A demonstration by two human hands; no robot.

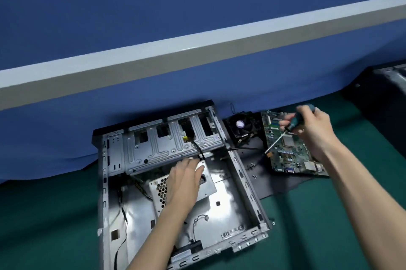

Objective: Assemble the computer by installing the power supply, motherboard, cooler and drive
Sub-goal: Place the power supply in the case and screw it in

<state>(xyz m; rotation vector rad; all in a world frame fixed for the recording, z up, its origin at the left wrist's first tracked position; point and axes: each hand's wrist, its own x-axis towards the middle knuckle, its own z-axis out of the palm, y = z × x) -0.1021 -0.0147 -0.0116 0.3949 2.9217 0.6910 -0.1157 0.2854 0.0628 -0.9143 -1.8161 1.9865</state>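
Left grip (186,178) lies released, flat on the power supply (158,191): probably heavy, rigid; lift by its solid sides. Right grip (313,130) grasps the screwdriver (277,139).

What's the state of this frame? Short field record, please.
case: open, lying flat on green surface
power supply: inside case, left hand rests flat on it
right hand: grips screwdriver above motherboard
motherboard: outside case, on dark mat to its right
cooler: outside case, at motherboard's far left
screws: loose on dark mat
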